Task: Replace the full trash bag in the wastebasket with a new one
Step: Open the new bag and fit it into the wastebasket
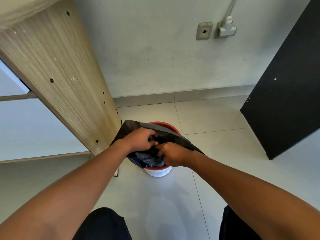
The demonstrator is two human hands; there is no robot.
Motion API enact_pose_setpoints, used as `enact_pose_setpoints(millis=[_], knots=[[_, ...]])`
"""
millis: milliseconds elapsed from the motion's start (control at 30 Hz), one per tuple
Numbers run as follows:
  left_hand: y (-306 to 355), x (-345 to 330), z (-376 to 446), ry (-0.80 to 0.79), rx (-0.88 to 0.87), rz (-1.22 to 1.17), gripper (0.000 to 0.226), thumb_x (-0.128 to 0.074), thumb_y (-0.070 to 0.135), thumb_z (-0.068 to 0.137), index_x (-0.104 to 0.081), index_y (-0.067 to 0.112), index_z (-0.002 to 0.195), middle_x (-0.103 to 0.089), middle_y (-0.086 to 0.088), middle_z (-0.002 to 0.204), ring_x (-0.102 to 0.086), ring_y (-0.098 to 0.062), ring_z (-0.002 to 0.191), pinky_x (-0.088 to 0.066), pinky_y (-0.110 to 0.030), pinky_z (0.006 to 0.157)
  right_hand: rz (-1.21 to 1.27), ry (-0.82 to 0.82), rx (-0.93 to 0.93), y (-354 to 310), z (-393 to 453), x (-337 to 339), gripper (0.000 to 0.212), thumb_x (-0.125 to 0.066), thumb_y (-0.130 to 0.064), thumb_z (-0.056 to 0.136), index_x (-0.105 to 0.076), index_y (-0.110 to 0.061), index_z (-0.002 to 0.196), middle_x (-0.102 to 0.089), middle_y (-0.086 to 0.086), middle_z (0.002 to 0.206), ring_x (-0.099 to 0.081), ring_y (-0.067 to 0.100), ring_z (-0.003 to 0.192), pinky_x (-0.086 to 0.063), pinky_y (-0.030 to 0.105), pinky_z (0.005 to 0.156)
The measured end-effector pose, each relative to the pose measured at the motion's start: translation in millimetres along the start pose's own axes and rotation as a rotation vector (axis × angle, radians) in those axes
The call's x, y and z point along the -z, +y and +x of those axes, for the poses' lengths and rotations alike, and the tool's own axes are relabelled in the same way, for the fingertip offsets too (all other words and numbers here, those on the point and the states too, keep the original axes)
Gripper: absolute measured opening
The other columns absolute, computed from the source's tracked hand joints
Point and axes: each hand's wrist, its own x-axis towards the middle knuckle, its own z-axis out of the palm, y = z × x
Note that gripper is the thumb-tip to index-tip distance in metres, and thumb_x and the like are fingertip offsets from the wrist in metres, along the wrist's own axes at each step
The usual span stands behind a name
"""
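Observation:
A small white wastebasket with a red rim stands on the tiled floor in the middle of the view. A black trash bag is stretched flat over its top and hides most of the opening. My left hand grips the bag's edge on the left side, fingers curled into the plastic. My right hand pinches the bag close beside it, near the front of the rim. Crumpled dark plastic bunches under both hands. What lies inside the basket is hidden.
A wooden cabinet side rises close on the left, almost touching the basket. A black panel leans at the right. The wall behind carries a socket with a white plug. My dark-clothed knees sit at the bottom edge.

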Motion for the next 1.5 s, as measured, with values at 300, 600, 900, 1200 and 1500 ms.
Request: enact_pose_setpoints(millis=[300,600,900,1200,1500], knots=[[3.4,-6.4,2.2,-0.145,0.222,0.336,0.048,-0.054,0.069,0.089,-0.071,0.039,0.123,-0.06,0.002,0.14,-0.046,-0.03,0.137,-0.022,-0.062,0.118,0.039,-0.129,-0.082,1.0,-10.4,-0.8,0.035,-0.057,0.002,0.081,-0.074,-0.006,0.111,-0.076,0.007,0.098,-0.068,0.028,0.088,-0.054,0.025,0.075],[-9.3,-21.7,-13.7,-0.237,0.422,0.484,0.108,-0.067,0.074,0.075,-0.01,0.042,0.161,0.006,-0.018,0.17,0.012,-0.049,0.153,0.017,-0.083,0.105,-0.365,-0.088,0.111,11.2,-40.6,12.1,0.023,-0.067,-0.013,0.078,-0.08,-0.017,0.097,-0.059,-0.001,0.111,-0.046,0.019,0.103,-0.033,0.029,0.081],[-21.3,-35.0,-15.4,-0.353,0.567,0.294,0.108,-0.06,0.069,0.088,0.019,0.044,0.158,0.005,-0.017,0.17,0.0,-0.048,0.154,-0.001,-0.082,0.111,-0.529,-0.035,0.085,45.9,-66.6,16.1,0.019,-0.069,-0.003,0.074,-0.079,-0.007,0.089,-0.063,0.01,0.103,-0.059,0.03,0.09,-0.039,0.03,0.069],[-38.1,-46.5,-20.9,-0.359,0.553,0.211,0.127,-0.066,0.078,0.072,0.023,0.044,0.155,0.0,-0.021,0.168,-0.009,-0.047,0.154,-0.016,-0.071,0.118,-0.607,-0.018,0.112,59.2,-81.7,7.9,0.015,-0.074,-0.003,0.059,-0.076,-0.01,0.072,-0.061,0.007,0.092,-0.06,0.029,0.078,-0.053,0.034,0.063],[-29.9,-58.8,-39.7,-0.298,0.596,0.148,0.137,-0.073,0.069,0.068,0.03,0.042,0.153,0.014,-0.02,0.168,-0.005,-0.045,0.155,-0.017,-0.066,0.121,-0.495,0.168,-0.144,32.1,-83.0,7.5,0.044,-0.059,-0.043,0.073,-0.068,-0.022,0.111,-0.051,0.003,0.111,-0.046,0.023,0.103,-0.046,0.039,0.094]])
